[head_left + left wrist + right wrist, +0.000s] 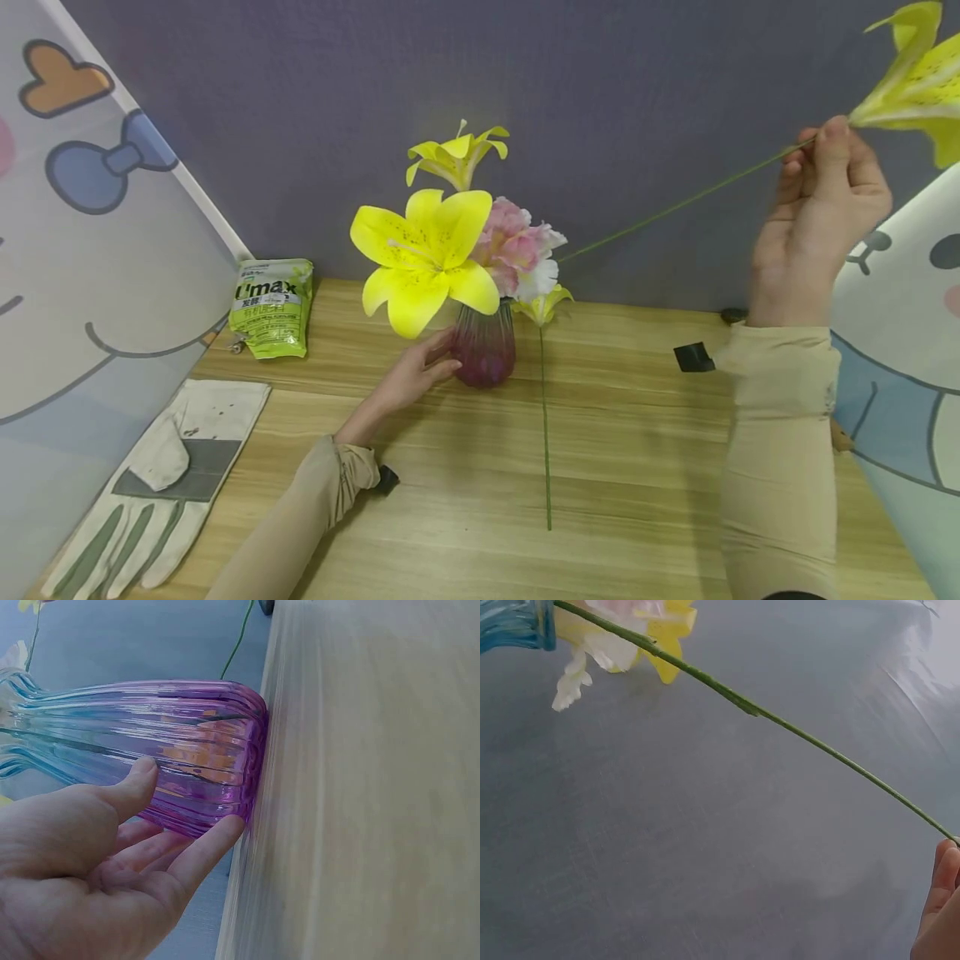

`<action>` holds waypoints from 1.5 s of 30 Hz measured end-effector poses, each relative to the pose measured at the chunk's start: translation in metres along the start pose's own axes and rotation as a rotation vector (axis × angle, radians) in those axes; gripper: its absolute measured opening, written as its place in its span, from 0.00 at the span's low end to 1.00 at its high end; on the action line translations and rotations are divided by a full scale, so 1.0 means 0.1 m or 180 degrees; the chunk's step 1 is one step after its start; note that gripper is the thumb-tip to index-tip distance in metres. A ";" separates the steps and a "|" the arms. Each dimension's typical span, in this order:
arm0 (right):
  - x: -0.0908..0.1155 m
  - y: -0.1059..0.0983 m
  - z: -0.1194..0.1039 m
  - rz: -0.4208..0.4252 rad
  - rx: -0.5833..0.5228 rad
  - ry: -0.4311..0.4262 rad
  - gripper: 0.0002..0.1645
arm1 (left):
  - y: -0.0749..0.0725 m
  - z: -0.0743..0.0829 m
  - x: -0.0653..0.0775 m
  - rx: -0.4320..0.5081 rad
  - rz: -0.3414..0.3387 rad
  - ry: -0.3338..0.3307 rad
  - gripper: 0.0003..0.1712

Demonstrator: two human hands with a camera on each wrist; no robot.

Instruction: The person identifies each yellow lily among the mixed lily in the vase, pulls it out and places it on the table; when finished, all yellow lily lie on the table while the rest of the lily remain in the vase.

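A ribbed glass vase (485, 354), purple toward its base, stands on the table with two yellow lilies (427, 262) and a pink-white flower (521, 250) above its mouth. My left hand (416, 371) holds its lower left side; in the left wrist view the thumb lies across the glass (187, 742), with some fingers partly behind it. Raised at the right, my right hand (821, 200) pinches another yellow lily (918, 92) just below the bloom. Its green stem (810, 735) slants down to the vase mouth; flowers hide its end. One more lily (543, 307) lies right of the vase.
A green fertilizer bag (272, 308) stands at the back left, with a pair of work gloves (161, 483) in front of it. Black tape pieces (693, 357) mark the table (630, 500). A grey wall (637, 100) rises behind, cartoon-print panels on both sides.
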State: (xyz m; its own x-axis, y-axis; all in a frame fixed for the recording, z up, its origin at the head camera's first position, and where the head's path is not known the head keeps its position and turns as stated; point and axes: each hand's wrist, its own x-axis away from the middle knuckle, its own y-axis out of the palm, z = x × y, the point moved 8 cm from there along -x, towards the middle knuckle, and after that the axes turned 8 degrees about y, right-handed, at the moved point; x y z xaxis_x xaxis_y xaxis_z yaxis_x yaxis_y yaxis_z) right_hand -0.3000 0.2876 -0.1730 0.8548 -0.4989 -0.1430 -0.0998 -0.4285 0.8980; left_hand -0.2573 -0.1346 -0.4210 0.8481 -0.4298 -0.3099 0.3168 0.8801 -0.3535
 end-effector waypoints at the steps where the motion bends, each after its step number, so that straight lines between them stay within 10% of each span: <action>1: 0.00 -0.01 -0.03 -0.0007 0.0023 -0.0074 0.07 | 0.00 -0.01 0.00 0.0003 0.0000 -0.0028 0.36; 7: -0.02 -0.09 -0.16 -0.0076 0.0186 -0.0278 0.10 | 0.01 -0.03 0.00 0.0113 -0.0003 -0.0166 0.33; 16: 0.03 -0.15 0.13 -0.0749 0.0486 0.0575 0.06 | 0.01 -0.02 0.01 0.0113 -0.0025 -0.0064 0.35; 25: 0.27 -0.42 0.61 -0.1494 0.2094 0.1118 0.05 | 0.01 -0.03 0.00 0.0063 -0.0034 -0.0115 0.34; 45: 0.41 -1.59 1.29 -0.1866 0.4426 0.1908 0.17 | 0.02 0.00 0.00 0.0070 -0.0037 -0.0086 0.34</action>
State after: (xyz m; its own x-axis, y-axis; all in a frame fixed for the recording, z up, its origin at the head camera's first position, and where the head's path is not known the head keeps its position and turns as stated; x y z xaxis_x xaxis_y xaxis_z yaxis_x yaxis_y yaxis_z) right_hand -0.3146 0.2383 -0.3751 0.9711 0.1760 0.1611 0.2196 -0.9233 -0.3150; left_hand -0.2572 -0.1330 -0.4216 0.8554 -0.4345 -0.2819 0.3356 0.8795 -0.3373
